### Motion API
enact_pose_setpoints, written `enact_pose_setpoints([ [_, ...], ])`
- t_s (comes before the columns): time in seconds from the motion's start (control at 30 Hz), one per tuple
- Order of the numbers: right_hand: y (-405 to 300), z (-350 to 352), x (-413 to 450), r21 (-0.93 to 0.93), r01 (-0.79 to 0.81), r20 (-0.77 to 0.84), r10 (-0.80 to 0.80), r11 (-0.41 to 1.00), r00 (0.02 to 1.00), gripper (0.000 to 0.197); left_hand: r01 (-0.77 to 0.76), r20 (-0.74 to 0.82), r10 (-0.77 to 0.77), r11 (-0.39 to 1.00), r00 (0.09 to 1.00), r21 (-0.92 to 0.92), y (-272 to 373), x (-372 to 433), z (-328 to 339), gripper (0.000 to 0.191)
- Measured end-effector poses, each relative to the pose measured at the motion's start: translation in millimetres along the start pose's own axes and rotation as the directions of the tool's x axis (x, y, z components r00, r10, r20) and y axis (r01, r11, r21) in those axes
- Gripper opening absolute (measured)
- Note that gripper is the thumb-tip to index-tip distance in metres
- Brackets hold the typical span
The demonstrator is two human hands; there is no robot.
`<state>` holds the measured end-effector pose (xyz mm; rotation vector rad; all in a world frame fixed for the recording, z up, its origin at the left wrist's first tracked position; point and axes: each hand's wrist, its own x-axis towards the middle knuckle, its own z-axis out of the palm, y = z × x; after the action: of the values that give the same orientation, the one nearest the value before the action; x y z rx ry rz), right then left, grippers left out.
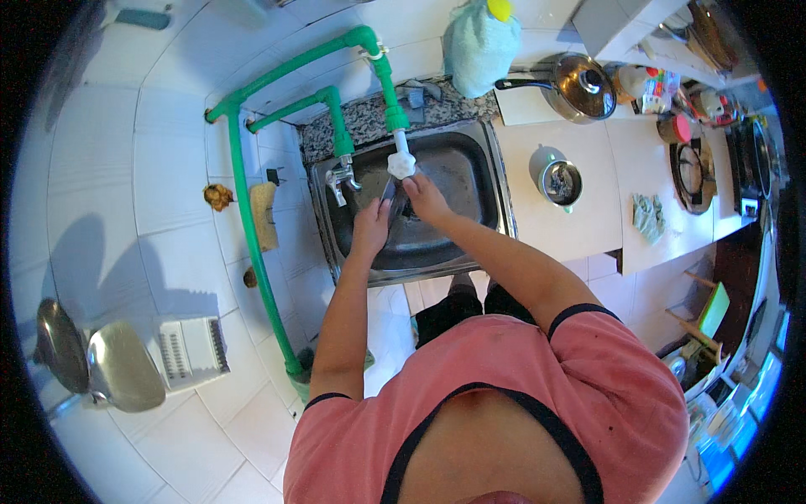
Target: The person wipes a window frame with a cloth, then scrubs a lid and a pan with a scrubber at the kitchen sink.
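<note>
Both hands are over the stainless steel sink (441,246), just below a white plastic shower-type tap head (401,164). Between the fingers of my left hand (371,228) is a thin, flat, shiny object (390,191), perhaps a blade; blur and the fingers hide what it is. My right hand (429,200) is on the other side of that object, its thumb close to the tap head. Its fingertips are partly hidden, so I cannot tell whether it grips anything. A metal tap (342,179) hangs left of the hands on a green pipe.
Green pipes (252,239) run along the left wall, beside a loofah-like sponge (264,216). On the right counter are a metal cup (560,183), a crumpled cloth (648,217) and a lidded pan (582,87). A pale blue cloth-covered container (483,50) stands behind the sink.
</note>
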<state>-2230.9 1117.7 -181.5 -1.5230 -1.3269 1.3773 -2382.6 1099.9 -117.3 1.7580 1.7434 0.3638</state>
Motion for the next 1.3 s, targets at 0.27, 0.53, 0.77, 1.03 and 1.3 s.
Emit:
enact_pose_setpoints([
  [0.27,0,44,29,-0.238,-0.059,-0.597,-0.099,0.969,0.796,0.062,0.216,0.035,-0.223,0.876,0.974,-0.432,-32,17,31,0.041],
  [0.53,-11,64,18,-0.352,-0.131,-0.573,-0.103,0.927,0.813,0.056,0.307,0.084,-0.349,0.653,0.933,-0.692,-10,32,35,0.062],
  [0.77,23,-19,85,0.069,-0.467,-0.566,0.421,0.881,0.709,0.055,0.377,0.215,-0.312,0.713,0.926,-0.590,8,27,34,0.059],
  [1.03,-14,54,5,-0.291,-0.110,-0.492,-0.051,0.950,0.869,0.056,0.119,-0.011,-0.139,0.886,0.990,-0.449,-19,11,26,0.049],
  [1.3,14,53,19,-0.208,-0.152,-0.499,0.029,0.966,0.866,0.065,0.314,0.246,-0.252,0.915,0.936,-0.254,-23,44,-17,0.039],
])
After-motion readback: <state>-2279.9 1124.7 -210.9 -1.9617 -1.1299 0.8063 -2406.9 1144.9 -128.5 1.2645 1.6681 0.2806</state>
